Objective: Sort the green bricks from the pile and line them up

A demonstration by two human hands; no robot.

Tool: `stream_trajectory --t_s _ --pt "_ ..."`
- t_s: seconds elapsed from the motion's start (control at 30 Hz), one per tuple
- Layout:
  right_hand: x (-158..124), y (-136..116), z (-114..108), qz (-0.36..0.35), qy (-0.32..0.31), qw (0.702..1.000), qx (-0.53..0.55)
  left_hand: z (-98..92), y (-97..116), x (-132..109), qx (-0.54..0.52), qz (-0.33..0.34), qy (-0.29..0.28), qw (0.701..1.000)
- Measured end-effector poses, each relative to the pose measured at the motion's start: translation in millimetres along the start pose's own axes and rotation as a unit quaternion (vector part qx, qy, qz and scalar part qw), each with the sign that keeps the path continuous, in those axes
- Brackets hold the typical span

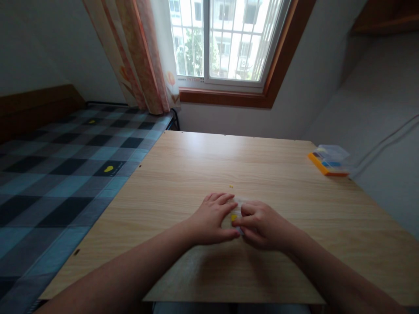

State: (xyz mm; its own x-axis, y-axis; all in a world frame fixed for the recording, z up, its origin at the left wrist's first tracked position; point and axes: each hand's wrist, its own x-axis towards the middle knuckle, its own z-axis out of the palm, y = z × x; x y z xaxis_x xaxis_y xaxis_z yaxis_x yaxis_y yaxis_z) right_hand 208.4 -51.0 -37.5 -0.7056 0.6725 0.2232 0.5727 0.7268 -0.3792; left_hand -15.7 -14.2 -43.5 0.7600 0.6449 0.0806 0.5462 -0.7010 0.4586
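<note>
Near the middle of the table, my left hand (pixel 214 219) curves around the left side of a small clear plastic piece (pixel 238 202), its fingers at the far edge and its thumb at the near edge. A small yellow piece (pixel 234 217) shows in or on the clear plastic. My right hand (pixel 263 224) comes in from the right with fingers curled, its index fingertip at the yellow piece and its thumb close below. What lies between those fingertips is hidden. Just beyond my hands, a few tiny yellow bits (pixel 231 186) lie on the wood.
The light wooden table (pixel 183 174) has small dark slots along its edges. An orange-based case with a clear lid (pixel 330 161) stands at the far right edge. A bed with a checked cover (pixel 81 174) adjoins the left side. The window (pixel 225 43) and curtain (pixel 140 56) are behind.
</note>
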Motion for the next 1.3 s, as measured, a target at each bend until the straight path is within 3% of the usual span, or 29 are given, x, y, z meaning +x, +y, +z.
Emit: stream_trajectory --t_s 0.67,0.73,0.83,0.9,0.97,1.07,1.17,1.3 --pt "-1 -2 1 -0.006 0.007 1.0 0.004 0.2 1 0 0.012 -0.003 -0.003 1.0" --pt "-2 -1 -2 -0.019 0.029 0.999 0.012 0.0 1 0 0.012 -0.003 -0.002 1.0" --pt "-3 10 -6 -0.02 0.131 0.991 0.029 -0.9 1 -1 0.017 -0.006 -0.009 1.0" --pt "-4 23 -6 0.018 0.214 0.976 0.041 -1.5 1 0 0.019 -0.006 -0.013 1.0" --pt "-3 40 -3 0.079 0.258 0.961 0.063 -1.7 0 0 0.02 -0.004 -0.012 1.0" --pt "2 63 6 0.17 0.269 0.936 0.152 -1.5 0 1 0.018 -0.004 -0.009 1.0" --pt "8 76 13 0.216 0.287 0.907 0.219 -1.5 -1 0 0.013 -0.004 -0.007 1.0" --pt "18 81 15 0.228 0.261 0.913 0.216 -1.6 0 0 0.011 -0.003 -0.006 1.0"
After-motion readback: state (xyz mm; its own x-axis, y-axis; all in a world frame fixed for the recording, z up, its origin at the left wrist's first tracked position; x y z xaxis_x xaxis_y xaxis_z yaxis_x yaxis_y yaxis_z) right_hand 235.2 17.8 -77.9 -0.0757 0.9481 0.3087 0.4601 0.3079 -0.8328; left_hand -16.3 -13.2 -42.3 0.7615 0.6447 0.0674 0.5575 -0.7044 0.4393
